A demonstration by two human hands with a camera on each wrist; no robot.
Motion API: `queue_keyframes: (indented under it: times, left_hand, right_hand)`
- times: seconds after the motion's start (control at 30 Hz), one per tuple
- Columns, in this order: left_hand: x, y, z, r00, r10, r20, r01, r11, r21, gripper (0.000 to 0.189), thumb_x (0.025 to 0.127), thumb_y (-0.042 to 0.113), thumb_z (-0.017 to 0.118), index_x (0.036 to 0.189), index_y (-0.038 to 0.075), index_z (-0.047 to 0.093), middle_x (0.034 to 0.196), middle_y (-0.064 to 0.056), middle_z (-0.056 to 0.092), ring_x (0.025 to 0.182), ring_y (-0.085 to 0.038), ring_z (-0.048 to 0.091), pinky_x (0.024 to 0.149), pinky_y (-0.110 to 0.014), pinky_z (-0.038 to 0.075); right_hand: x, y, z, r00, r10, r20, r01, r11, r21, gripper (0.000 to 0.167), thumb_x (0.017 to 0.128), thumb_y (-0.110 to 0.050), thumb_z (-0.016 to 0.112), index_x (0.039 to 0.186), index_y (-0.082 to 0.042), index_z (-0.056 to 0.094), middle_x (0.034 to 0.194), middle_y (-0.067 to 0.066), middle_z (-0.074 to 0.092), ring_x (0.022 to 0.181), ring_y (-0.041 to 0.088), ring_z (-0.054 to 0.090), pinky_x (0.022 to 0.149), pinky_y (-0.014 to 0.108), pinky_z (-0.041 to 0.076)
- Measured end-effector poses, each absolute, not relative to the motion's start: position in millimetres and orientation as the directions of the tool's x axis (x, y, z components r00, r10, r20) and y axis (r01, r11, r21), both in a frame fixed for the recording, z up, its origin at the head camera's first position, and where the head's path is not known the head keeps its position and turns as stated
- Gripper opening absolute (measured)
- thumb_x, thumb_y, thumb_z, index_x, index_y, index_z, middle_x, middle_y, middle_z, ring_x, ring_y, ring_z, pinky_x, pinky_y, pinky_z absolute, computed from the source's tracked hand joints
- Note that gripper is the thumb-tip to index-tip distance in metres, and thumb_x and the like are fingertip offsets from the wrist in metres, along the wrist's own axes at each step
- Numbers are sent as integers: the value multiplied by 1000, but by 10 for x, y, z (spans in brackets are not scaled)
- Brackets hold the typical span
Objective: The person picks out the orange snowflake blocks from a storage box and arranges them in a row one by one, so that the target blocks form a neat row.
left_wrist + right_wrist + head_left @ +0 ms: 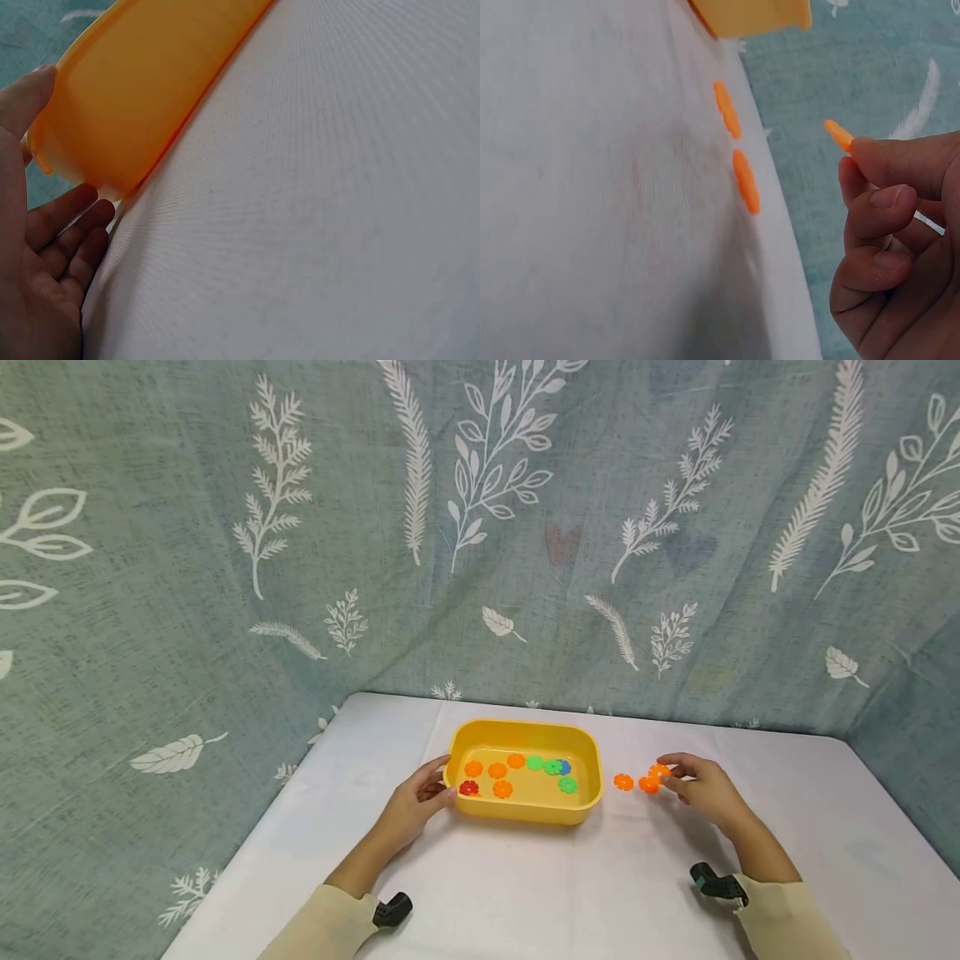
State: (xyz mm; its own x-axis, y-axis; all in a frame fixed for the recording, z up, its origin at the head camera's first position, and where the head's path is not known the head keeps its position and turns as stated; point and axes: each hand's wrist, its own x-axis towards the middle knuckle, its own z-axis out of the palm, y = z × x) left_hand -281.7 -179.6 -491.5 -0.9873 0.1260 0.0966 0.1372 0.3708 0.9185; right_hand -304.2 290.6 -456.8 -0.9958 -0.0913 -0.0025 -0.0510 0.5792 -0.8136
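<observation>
A yellow plastic tray [525,812] stands on the table, with several flower-shaped discs in orange, green, blue and red on its floor. At its left end my left hand [412,799] grips the rim; in the left wrist view the thumb lies on the rim [56,79] and other fingers sit lower by the end wall. To the right of the tray, my right hand [703,787] pinches an orange flower-shaped disc [838,135] between thumb and forefinger, held above the cloth. Below and left of it lie two more orange discs, one nearer the tray [623,782] and one nearer the hand [648,785].
A white cloth [525,885] covers the table. Behind and at the sides hangs a grey-green curtain [525,635] with white leaf prints. Inside the tray, a red disc [468,787] lies near the left hand and a green disc [567,785] toward the right end.
</observation>
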Motion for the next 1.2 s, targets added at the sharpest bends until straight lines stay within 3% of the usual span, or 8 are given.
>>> queue_keyframes:
  times: [0.3,0.57,0.83,1.03,1.2]
  left_hand:
    - [-2849,-1826,-4999,-987,109,119,152,372,916,64,86,39,74,144,32,48,126,-2,61,104,-18,59,93,-37,48]
    - [-2861,-1818,-4996,-985,120,124,159,363,918,63,87,33,74,144,31,48,126,-4,62,104,-20,59,92,-39,48]
    - [-2861,-1840,-4998,-984,136,117,158,351,923,65,85,40,74,144,32,47,128,-3,61,105,-19,59,92,-37,48]
    - [-2858,-1822,-4975,-985,132,109,148,345,927,63,88,32,73,145,29,46,130,-4,60,105,-20,58,93,-37,47]
    - [-2765,-1759,-4813,-988,130,88,130,358,925,62,91,22,70,148,20,44,132,-12,58,107,-23,57,95,-39,46]
  right_hand:
    - [-3061,3002,-4677,-997,-72,-10,-35,597,-802,36,93,-3,60,129,1,58,99,14,59,65,21,50,54,28,44]
    - [-3047,3059,-4731,-999,-50,-20,-15,610,-792,35,91,-1,61,126,4,59,99,15,58,67,21,50,55,28,45]
    - [-3076,3084,-4777,-999,-20,-44,19,675,-738,34,92,-6,63,125,1,60,99,13,59,70,22,52,59,32,46]
    - [-3079,3105,-4783,-999,-25,-25,-2,737,-676,33,92,-8,64,123,1,61,99,15,61,76,24,54,62,33,45]
    - [-3075,3105,-4784,-999,-31,-10,-18,791,-612,32,92,-11,65,122,0,62,98,14,63,80,24,55,66,37,46]
